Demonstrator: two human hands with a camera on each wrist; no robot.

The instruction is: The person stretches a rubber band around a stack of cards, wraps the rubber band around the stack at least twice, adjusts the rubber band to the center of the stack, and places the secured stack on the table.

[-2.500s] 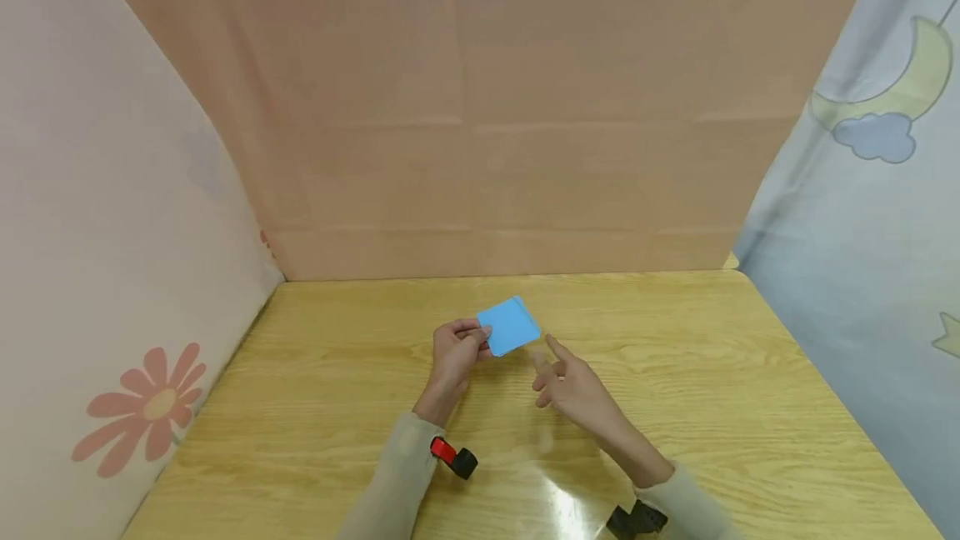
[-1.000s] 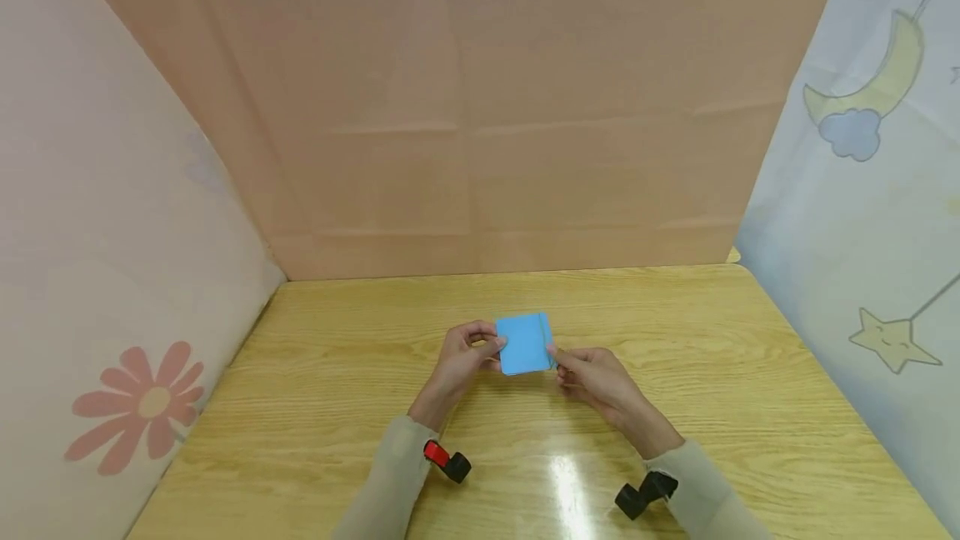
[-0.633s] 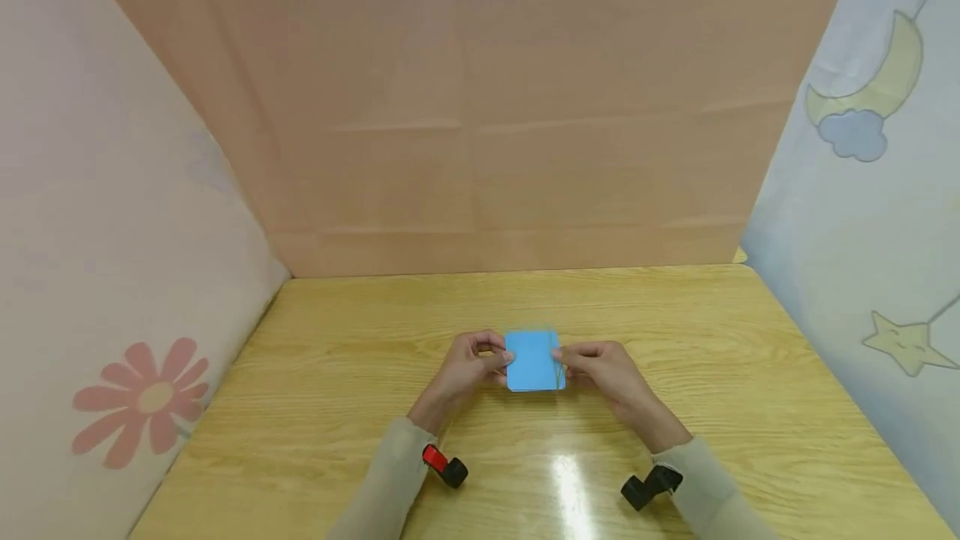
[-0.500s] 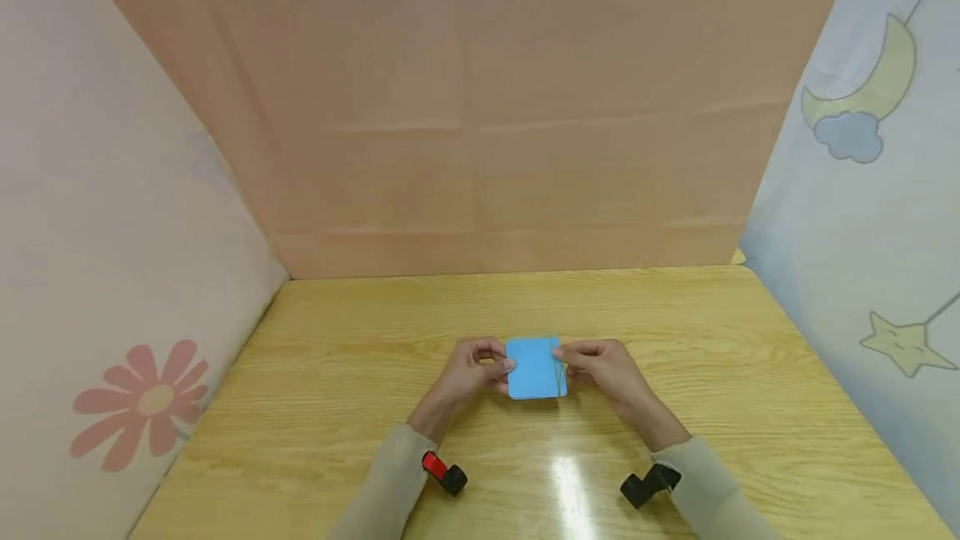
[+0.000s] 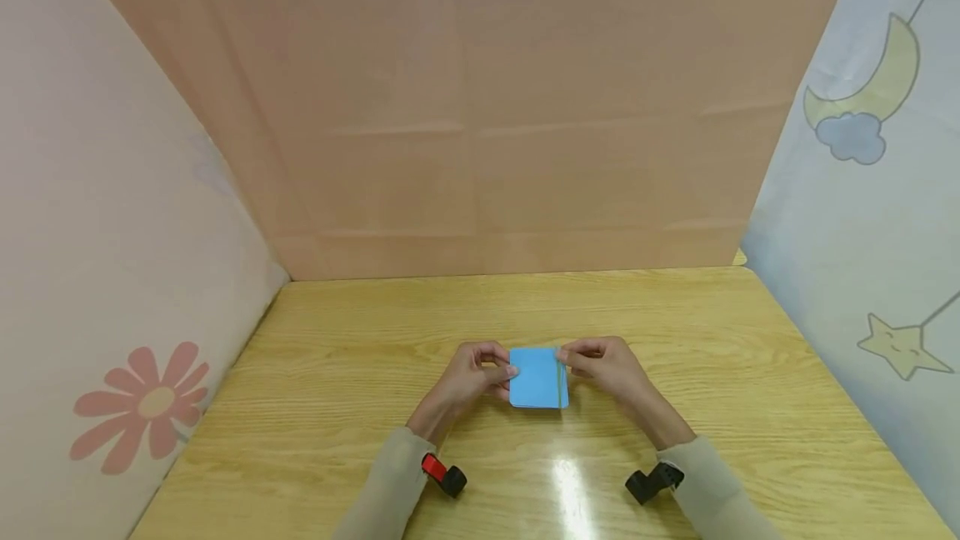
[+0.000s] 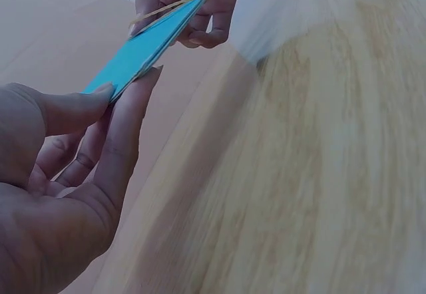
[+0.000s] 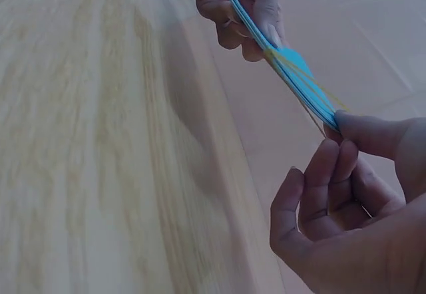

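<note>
Pinching the blue stack (image 5: 535, 378) at opposite edges with left fingers (image 6: 122, 131) and right fingers (image 7: 373, 134), I judge it light, bendable, best held there.

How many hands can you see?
2: the left hand grips the blue stack by its left edge; the right hand pinches its far right corner, near the band.

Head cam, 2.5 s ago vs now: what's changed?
The right hand, at first beside the blue cards and not gripping them, now pinches them at the far right corner, by the yellow band. The cards moved toward the person and slightly right, turning from slanted to nearly square. Unchanged: left hand gripping their left edge.
</note>
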